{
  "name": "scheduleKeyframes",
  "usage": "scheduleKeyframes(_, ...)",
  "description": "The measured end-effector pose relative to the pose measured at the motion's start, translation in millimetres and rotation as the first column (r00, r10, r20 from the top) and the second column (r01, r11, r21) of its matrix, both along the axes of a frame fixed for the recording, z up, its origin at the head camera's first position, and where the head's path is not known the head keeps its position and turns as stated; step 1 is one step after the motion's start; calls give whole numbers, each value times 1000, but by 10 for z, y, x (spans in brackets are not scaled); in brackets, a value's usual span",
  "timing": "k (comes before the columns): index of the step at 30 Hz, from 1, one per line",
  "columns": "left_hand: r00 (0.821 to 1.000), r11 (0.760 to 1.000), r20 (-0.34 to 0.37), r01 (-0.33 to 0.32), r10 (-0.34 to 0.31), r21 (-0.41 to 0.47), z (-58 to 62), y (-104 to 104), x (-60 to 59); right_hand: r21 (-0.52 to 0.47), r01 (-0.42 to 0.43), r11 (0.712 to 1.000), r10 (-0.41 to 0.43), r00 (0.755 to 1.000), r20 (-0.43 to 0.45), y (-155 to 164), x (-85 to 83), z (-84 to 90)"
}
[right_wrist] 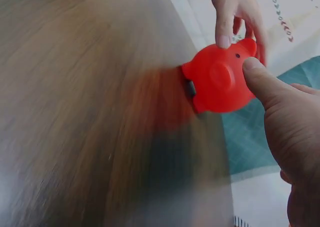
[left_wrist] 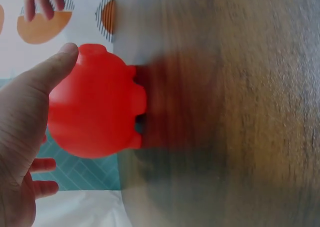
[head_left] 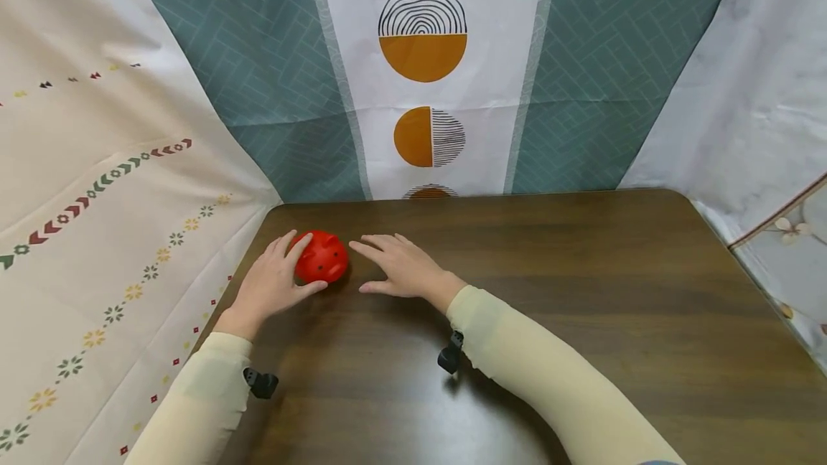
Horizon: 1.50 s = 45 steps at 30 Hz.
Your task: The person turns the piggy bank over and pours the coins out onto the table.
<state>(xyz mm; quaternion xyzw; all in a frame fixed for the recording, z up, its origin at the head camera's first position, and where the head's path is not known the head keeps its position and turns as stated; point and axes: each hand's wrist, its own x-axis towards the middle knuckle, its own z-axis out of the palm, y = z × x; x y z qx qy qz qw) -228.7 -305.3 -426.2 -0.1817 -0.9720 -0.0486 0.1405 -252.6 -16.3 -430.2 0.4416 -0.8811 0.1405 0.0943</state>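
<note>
A round red piggy bank (head_left: pixel 328 258) stands on the brown table near its far left corner, its snout facing my right side. My left hand (head_left: pixel 274 275) is right at the bank's left side with thumb and fingers spread. From the left wrist, the thumb (left_wrist: pixel 52 69) overlaps the bank's edge, and two fingertips show below it. To the right of the bank, my right hand (head_left: pixel 403 268) hovers with spread fingers, a gap between it and the bank. In the right wrist view its thumb (right_wrist: pixel 265 82) points toward the bank and overlaps it.
The wooden table (head_left: pixel 549 293) reaches far to the right. Behind it hangs a teal and white cloth (head_left: pixel 258 56) with orange circles. A cream patterned cloth (head_left: pixel 97 235) borders the left side, and a white cloth (head_left: pixel 762 106) the right. Small black cameras sit on both wrists.
</note>
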Motion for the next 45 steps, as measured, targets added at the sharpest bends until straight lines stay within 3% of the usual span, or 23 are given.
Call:
scheduleKeyframes(12,998,994,64,-35,28,107,-59,-83,12,68,16,998,-16,1000,3,-463,-172,60)
scheduleKeyframes(21,999,989,52,0,-8,150,-113,6,11,131,22,991,-25,999,21,-575,-207,80)
scheduleKeyframes(30,1000,985,4,1,-2,173,-145,104,-19,65,23,998,-25,999,22,-576,-241,54)
scheduleKeyframes(45,999,983,-45,35,-27,181,-247,228,10,-71,50,996,-51,999,-8,-482,-213,-184)
